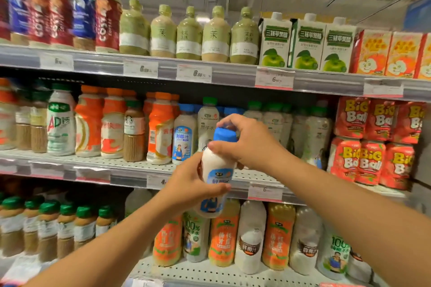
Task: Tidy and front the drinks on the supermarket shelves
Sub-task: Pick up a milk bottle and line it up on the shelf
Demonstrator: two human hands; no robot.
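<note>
Held in mid-air in front of the middle shelf (pixel 130 170), a blue-capped coconut milk bottle (pixel 215 170), tilted slightly, cap uppermost, just right of a matching bottle (pixel 184 134) standing at the shelf's front edge. Best handled, on this evidence, by turning the label outward, then setting the bottle upright in the gap right of its twin, flush with the shelf lip and clear of the green-capped coconut water bottles (pixel 208 119) behind. Left hand (pixel 191 185) closed round the bottle's lower body, fingers wrapped over the label. Right hand (pixel 245 140) curled over the blue cap (pixel 225 134) and shoulder, thumb on the near side, fingers bent across the top. Big Ball cans (pixel 370 142) stacked far right, untouched.
</note>
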